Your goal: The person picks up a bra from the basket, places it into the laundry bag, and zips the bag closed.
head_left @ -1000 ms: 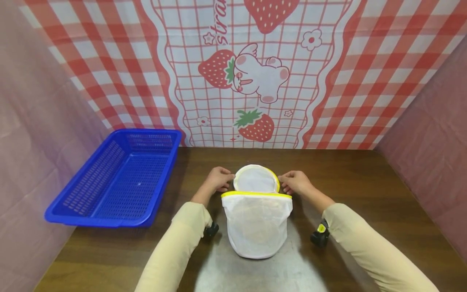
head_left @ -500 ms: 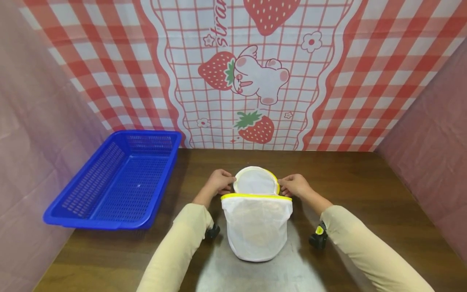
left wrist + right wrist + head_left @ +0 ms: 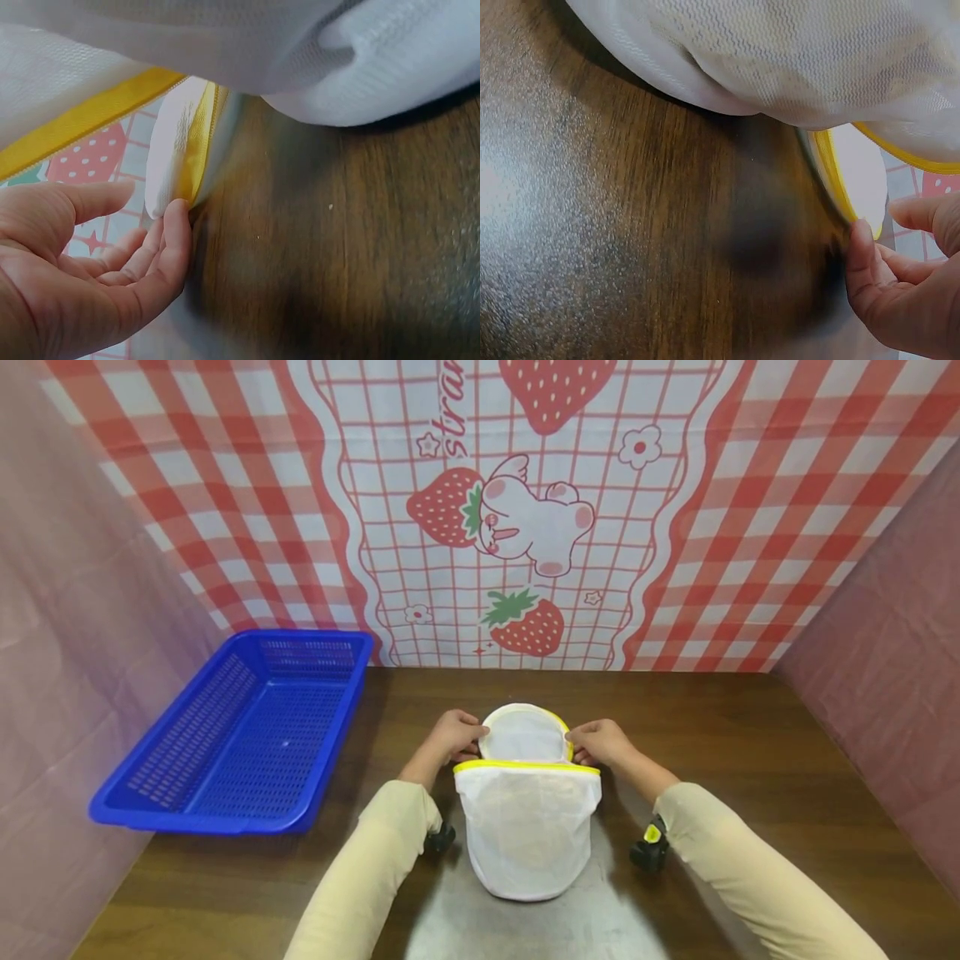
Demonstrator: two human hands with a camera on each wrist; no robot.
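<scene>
A white mesh laundry bag [image 3: 528, 835] with yellow zipper trim stands upright on the table, its round lid [image 3: 522, 735] raised behind the opening. At the lid's left edge is my left hand [image 3: 453, 737]; in the left wrist view, a fingertip touches the yellow rim while the thumb stays slightly apart from the white face. My right hand [image 3: 602, 743] mirrors it on the other side, a fingertip at the yellow rim and the thumb a small gap away in the right wrist view. The bag's mesh body [image 3: 285, 52] fills the top of the left wrist view. Its inside is hidden.
To the left sits a blue plastic basket [image 3: 330, 777] with perforated sides. The brown wooden table [image 3: 720, 727] meets a strawberry-print cloth [image 3: 622, 610] at the back. Pinkish cloth walls flank both sides.
Both hands have moved slightly inward, so the thumbs now overlap the lid's edges in the head view. The bag and basket have hardly shifted, apart from a small camera movement.
</scene>
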